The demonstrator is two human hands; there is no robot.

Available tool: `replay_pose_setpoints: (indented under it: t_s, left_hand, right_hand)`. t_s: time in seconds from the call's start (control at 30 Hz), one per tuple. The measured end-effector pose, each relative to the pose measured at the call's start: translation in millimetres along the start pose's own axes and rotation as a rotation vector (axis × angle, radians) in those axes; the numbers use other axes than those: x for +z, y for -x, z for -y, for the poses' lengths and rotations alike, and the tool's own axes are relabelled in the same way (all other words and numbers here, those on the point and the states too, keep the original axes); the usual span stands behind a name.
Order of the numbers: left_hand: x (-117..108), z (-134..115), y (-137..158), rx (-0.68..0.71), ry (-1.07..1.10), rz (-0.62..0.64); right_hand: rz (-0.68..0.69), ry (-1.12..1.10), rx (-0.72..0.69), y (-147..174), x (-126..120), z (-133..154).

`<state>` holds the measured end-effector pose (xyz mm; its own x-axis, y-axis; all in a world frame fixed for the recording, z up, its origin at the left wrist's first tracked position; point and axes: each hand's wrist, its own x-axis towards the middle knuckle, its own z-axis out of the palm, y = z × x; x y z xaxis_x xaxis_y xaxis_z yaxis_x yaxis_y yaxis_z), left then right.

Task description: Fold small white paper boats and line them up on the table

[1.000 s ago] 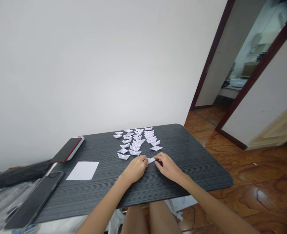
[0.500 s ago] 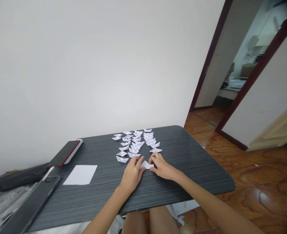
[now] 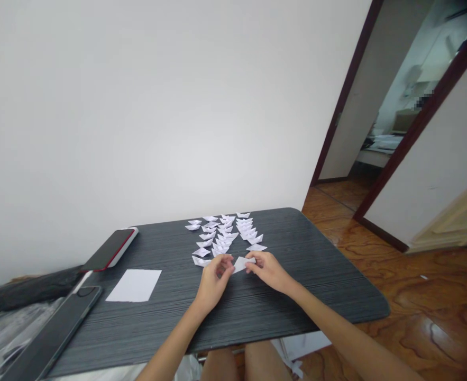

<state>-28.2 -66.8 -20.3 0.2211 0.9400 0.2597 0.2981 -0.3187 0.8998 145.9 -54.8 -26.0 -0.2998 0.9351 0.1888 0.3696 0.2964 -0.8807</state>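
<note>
A small folded piece of white paper (image 3: 240,264) is held between my two hands, just above the dark table (image 3: 170,317). My left hand (image 3: 214,278) has its thumb and fingers curled at the paper's left corner. On the right corner, my right hand (image 3: 271,271) pinches the paper between thumb and fingers. Right beyond my hands stand several small white paper boats (image 3: 221,241) in rough columns. A flat sheet of white paper (image 3: 134,286) lies to the left of my left hand.
A phone (image 3: 54,333) lies along the table's left edge. Behind it is a dark flat device with a red and white edge (image 3: 112,248). A white wall (image 3: 177,106) borders the far side. An open doorway (image 3: 370,127) is at the right, above a brown floor (image 3: 427,296).
The folded paper has been lifted slightly and tilted, and its outline differs. My right hand has turned with its corner. The view has shifted a little.
</note>
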Motion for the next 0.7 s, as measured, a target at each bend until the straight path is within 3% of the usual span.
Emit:
replay_pose_setpoints:
  t_s: [0.1,0.33,0.5,0.7]
  left_hand:
    - [-6,-5,-27,-0.045,0.267,-0.122]
    - [-6,-4,-78,0.022,0.586,-0.182]
    - [2,2,-79,-0.075,0.785,-0.122]
    - [4,1,-69,-0.205,0.848,-0.040]
  right_hand:
    - [-0.062,-0.250,-0.005,-23,-9,4]
    - [-0.197,-0.479,-0.055,-70,-25,26]
    - [-0.198,-0.510,-0.074,-74,-19,15]
    - [-0.167,-0.523,-0.132,-67,-13,-2]
